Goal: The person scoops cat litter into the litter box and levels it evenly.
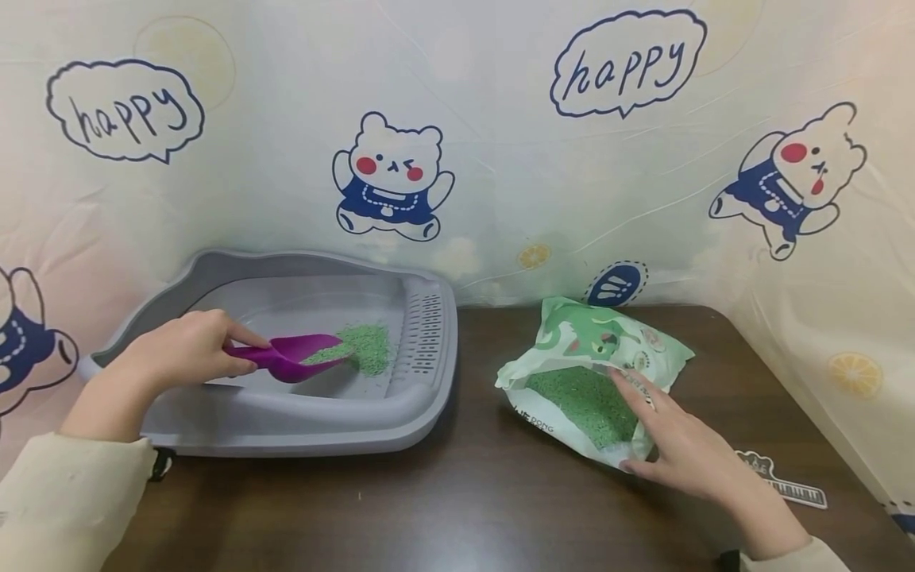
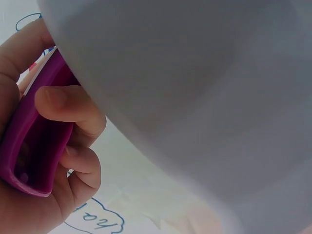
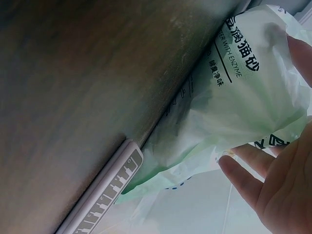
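Note:
My left hand [image 1: 187, 347] grips the handle of a purple scoop [image 1: 289, 359], fingers curled round it in the left wrist view. The scoop is inside a grey litter box [image 1: 307, 429], tilted toward a small pile of green cat litter [image 1: 368, 345]; some pellets are still in its mouth. On the right, a green and white cat litter bag [image 1: 654, 330] lies with its mouth spread wide and green pellets inside. My right hand [image 1: 686, 445] rests against the bag's right side, fingers extended and thumb at the near rim. The right wrist view shows the bag's printed side [image 3: 234, 97].
All of this is on a dark brown table [image 1: 457, 508]. A flat pale tool with a ruler-like handle [image 1: 797, 491] lies by my right wrist. Behind stands a patterned curtain [image 1: 493, 159] with bears and "happy" bubbles. The box's perforated ledge [image 1: 423, 334] faces the bag.

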`<state>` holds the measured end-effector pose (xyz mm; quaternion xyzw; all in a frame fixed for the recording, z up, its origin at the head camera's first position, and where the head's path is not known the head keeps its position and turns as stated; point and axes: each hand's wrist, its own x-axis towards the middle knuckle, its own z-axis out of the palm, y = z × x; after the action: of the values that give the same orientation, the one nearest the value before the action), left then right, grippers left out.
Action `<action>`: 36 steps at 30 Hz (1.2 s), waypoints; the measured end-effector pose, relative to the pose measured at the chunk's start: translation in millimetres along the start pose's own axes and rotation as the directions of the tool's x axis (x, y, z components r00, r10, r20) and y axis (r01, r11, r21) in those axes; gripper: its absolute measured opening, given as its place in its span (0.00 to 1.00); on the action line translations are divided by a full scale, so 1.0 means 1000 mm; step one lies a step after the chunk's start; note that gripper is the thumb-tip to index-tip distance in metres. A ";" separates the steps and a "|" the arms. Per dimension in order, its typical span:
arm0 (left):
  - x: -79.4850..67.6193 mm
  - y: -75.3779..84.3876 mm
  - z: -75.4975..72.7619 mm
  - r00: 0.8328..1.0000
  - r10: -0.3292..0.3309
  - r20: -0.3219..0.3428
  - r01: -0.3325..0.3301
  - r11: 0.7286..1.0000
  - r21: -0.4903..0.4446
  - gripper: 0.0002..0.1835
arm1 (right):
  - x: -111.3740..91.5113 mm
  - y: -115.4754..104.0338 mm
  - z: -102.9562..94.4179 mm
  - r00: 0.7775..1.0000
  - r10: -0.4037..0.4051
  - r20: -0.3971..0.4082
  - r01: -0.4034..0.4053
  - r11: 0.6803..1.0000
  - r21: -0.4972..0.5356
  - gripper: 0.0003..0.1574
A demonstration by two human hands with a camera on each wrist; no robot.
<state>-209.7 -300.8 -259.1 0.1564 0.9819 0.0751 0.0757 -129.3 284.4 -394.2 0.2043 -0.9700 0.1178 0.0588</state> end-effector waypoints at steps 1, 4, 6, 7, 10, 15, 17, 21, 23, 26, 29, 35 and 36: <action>0.001 0.000 0.000 1.000 0.004 0.002 -0.004 1.000 -0.001 0.18 | 0.000 0.000 0.000 1.000 -0.001 -0.001 0.001 1.000 0.000 0.76; 0.003 0.001 -0.001 1.000 0.018 0.009 -0.018 1.000 -0.008 0.17 | 0.000 0.000 0.001 1.000 -0.007 -0.010 0.007 1.000 -0.003 0.76; 0.003 0.001 -0.002 1.000 0.017 0.014 -0.017 1.000 -0.006 0.17 | 0.000 0.000 0.001 1.000 -0.012 -0.015 0.011 1.000 -0.006 0.76; 0.004 0.001 -0.002 1.000 0.014 0.016 -0.014 1.000 -0.005 0.17 | 0.000 0.000 0.001 1.000 -0.013 -0.016 0.013 1.000 -0.008 0.76; 0.004 0.003 -0.003 0.999 0.001 0.033 0.000 1.000 -0.013 0.18 | 0.000 0.001 0.002 1.000 -0.020 -0.021 0.020 1.000 -0.011 0.76; 0.003 0.004 -0.007 0.998 -0.008 0.069 0.011 0.999 -0.030 0.20 | 0.000 0.001 0.002 0.999 -0.023 -0.024 0.022 1.000 -0.014 0.76; 0.003 0.005 -0.009 0.997 -0.011 0.081 0.014 0.999 -0.034 0.20 | 0.000 0.001 0.002 1.000 -0.021 -0.021 0.020 1.000 -0.014 0.77; 0.005 0.005 -0.012 0.996 -0.004 0.084 0.005 1.000 -0.016 0.20 | 0.000 0.002 0.002 1.000 -0.023 -0.018 0.023 1.000 -0.017 0.77; 0.005 0.005 -0.013 0.997 0.012 0.073 -0.013 1.000 0.013 0.20 | 0.001 0.002 0.002 0.999 -0.027 -0.021 0.026 0.999 -0.021 0.77; 0.007 0.006 -0.015 0.998 0.033 0.051 -0.036 0.998 0.061 0.19 | 0.001 0.002 0.002 0.999 -0.029 -0.024 0.029 0.999 -0.022 0.77; 0.008 0.008 -0.016 0.998 0.041 0.043 -0.045 0.995 0.085 0.18 | 0.001 0.003 0.002 0.999 -0.031 -0.026 0.031 0.999 -0.023 0.77; 0.008 0.011 -0.019 0.999 0.038 0.033 -0.042 0.993 0.108 0.18 | 0.001 0.002 0.003 0.999 -0.032 -0.025 0.031 0.999 -0.026 0.77; 0.007 0.011 -0.019 0.999 0.037 0.028 -0.040 0.993 0.113 0.18 | 0.001 0.002 0.003 0.999 -0.032 -0.024 0.031 0.999 -0.025 0.77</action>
<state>-216.7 -290.6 -239.7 0.1802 0.9804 0.0183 0.0780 -131.3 285.5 -397.5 0.2174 -0.9673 0.1075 0.0749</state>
